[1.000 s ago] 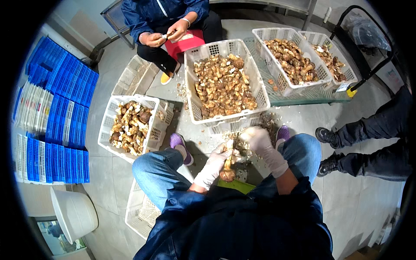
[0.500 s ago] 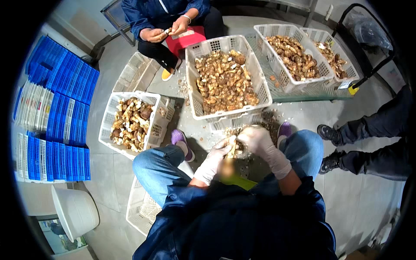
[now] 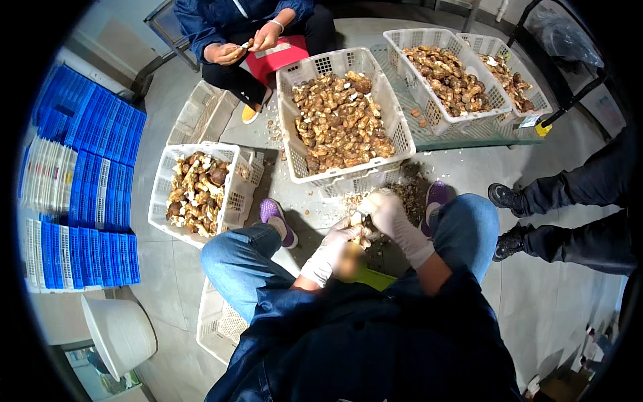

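Both my hands wear pale gloves and meet between my knees. My left hand (image 3: 328,246) is closed round a mushroom (image 3: 359,236) held upright, stem up; its cap end is a brown blur. My right hand (image 3: 394,220) is closed at the top of the stem, and what its fingers grip is hidden. Below them lies a green object (image 3: 375,280), partly covered, with pale trimmings (image 3: 408,194) scattered beyond. The nearest crate of mushrooms (image 3: 345,120) stands past my hands, and a smaller full crate (image 3: 191,197) stands by my left foot.
A co-worker (image 3: 241,27) sits opposite, holding a small item. Two crates of mushrooms (image 3: 445,80) stand on a green trolley (image 3: 475,137). Another person's legs (image 3: 562,194) are at right. Blue crates (image 3: 94,174) are stacked left, near a white tub (image 3: 120,335) and pale crates (image 3: 201,114).
The cap end of my mushroom has become blurred. My right hand works slightly higher at the stem top. The surroundings have shifted a little in the picture as the view moves.
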